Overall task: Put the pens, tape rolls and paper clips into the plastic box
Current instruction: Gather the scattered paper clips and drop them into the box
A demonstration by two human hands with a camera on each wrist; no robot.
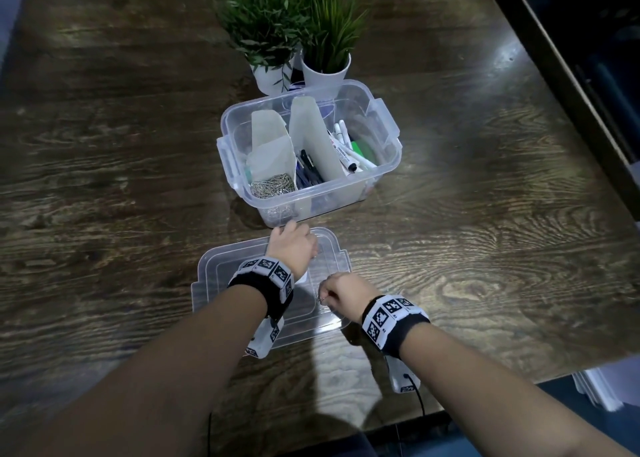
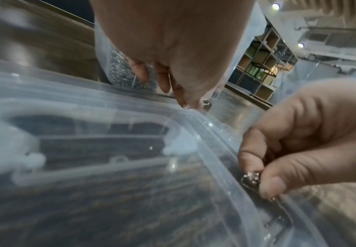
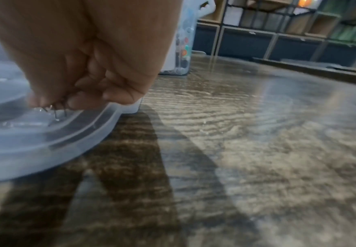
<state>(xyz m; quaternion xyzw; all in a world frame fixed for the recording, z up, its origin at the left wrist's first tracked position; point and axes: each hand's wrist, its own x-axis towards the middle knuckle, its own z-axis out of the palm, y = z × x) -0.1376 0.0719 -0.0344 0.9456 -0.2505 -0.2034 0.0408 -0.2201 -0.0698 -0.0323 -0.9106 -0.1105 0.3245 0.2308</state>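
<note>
One plastic box [image 1: 379, 174] stands on the bench [image 1: 485, 214], with one lid [image 1: 221, 283] and two potted plants [image 1: 325, 72]. Two hands [image 1: 292, 248] show. The heaped paper clips [image 1: 273, 184] and pens [image 1: 348, 148] cannot be counted.

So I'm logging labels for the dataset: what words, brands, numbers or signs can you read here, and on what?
No text can be read with confidence.
White marker in the plastic box: dark print along the barrel, too small and blurred to read.
Wristbands: black-and-white square code patterns, no letters or numbers.
Clear lid, white plant pots, paper clips: no print visible.
</note>
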